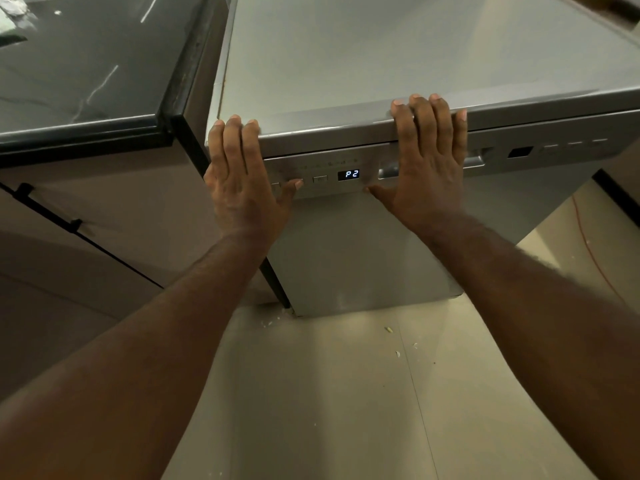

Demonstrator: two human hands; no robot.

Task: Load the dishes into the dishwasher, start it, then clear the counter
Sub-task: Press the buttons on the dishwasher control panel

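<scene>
1. The silver, box-shaped steel dishwasher (346, 254) stands at 12 o'clock from the person, its door upright and closed. No dishes show, so whether they are loaded inside cannot be told.
2. The left hand (242, 174) lies flat on the control strip at the door's 9 o'clock end. Its fingers are straight and reach the lid edge, grasping nothing. Its thumb tip touches the strip near the small square buttons (320, 179), probably to press one.
3. The right hand (427, 161) is released too, spread flat over the recessed chrome door handle (388, 169) with its fingertips on the lid edge. Two flat palms set apart like this suggest an even push, so the door latches squarely.
4. Between the hands, the small black display (348, 174) glows "P2". A programme seems chosen, so the starting step is likely in hand.
5. At 10 o'clock, the glossy dark stone table (76, 81) carries something pale and crumpled (14, 8) in its far corner, so clearing looks not yet done.
6. Pale crumbs (388, 329) dot the beige tiled floor (346, 410) at 6 o'clock.
</scene>
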